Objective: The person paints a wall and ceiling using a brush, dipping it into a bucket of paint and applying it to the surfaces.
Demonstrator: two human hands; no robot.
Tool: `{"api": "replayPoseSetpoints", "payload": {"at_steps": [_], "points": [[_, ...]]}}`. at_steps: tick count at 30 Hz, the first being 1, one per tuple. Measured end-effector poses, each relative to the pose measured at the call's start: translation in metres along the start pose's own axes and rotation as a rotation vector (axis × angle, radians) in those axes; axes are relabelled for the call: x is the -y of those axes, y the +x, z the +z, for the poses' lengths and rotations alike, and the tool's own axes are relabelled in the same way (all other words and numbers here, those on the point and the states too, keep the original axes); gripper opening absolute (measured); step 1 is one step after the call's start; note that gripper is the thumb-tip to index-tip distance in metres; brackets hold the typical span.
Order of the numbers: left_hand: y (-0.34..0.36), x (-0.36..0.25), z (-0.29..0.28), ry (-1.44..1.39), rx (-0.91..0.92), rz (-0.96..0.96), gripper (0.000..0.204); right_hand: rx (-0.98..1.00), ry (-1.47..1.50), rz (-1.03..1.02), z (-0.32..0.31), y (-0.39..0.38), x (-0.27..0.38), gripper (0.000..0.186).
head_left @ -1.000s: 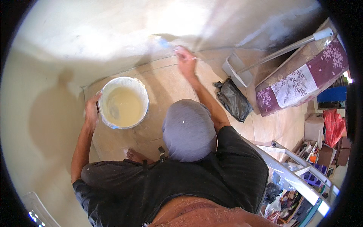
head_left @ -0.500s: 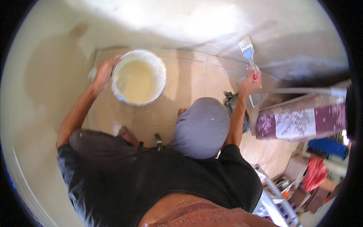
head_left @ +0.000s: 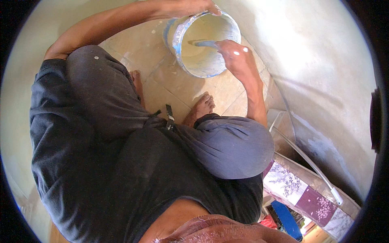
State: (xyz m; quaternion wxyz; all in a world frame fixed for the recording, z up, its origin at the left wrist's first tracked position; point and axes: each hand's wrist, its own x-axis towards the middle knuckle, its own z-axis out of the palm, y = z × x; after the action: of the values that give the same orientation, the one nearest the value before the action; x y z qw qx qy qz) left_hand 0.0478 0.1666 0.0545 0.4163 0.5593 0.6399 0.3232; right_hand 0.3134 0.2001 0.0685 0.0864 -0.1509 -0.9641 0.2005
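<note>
A white bucket (head_left: 177, 40) with blue smears stands tilted on the tiled floor, with pale cream paint inside it. My left hand (head_left: 204, 7) grips its far rim, fingers bent over the edge. Over the near right rim reaches my right hand (head_left: 238, 58), closed round the handle of a paintbrush (head_left: 204, 43). The brush points left into the bucket, its bristles at or in the paint; how deep they go I cannot tell. White paint spots mark the back of my right hand.
A pale wall (head_left: 320, 56) rises on the right, with a rough whitish patch low down. A thin pole (head_left: 310, 156) leans along a purple and white patterned mattress-like block (head_left: 320, 204) at the lower right. Beyond it lies a blue object (head_left: 286, 218). My bare foot (head_left: 202, 106) is near the bucket.
My right hand has brought the brush from the wall at the right into the bucket. The bucket now tilts under my left hand, and the whole view has turned.
</note>
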Motion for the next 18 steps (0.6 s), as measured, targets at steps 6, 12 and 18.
{"api": "replayPoseSetpoints", "payload": {"at_steps": [6, 12, 18], "points": [[0.0, -0.012, 0.0, -0.079, -0.032, -0.131, 0.038, 0.053, -0.059, -0.123, 0.042, 0.017, -0.01, 0.028], [-0.012, -0.015, -0.007, -0.104, -0.026, -0.191, 0.04, -0.003, -0.167, 0.053, 0.01, 0.014, 0.001, 0.02], [0.004, -0.005, -0.002, -0.121, 0.077, -0.194, 0.043, -0.29, -0.287, 0.257, -0.015, -0.002, 0.015, 0.005]]}}
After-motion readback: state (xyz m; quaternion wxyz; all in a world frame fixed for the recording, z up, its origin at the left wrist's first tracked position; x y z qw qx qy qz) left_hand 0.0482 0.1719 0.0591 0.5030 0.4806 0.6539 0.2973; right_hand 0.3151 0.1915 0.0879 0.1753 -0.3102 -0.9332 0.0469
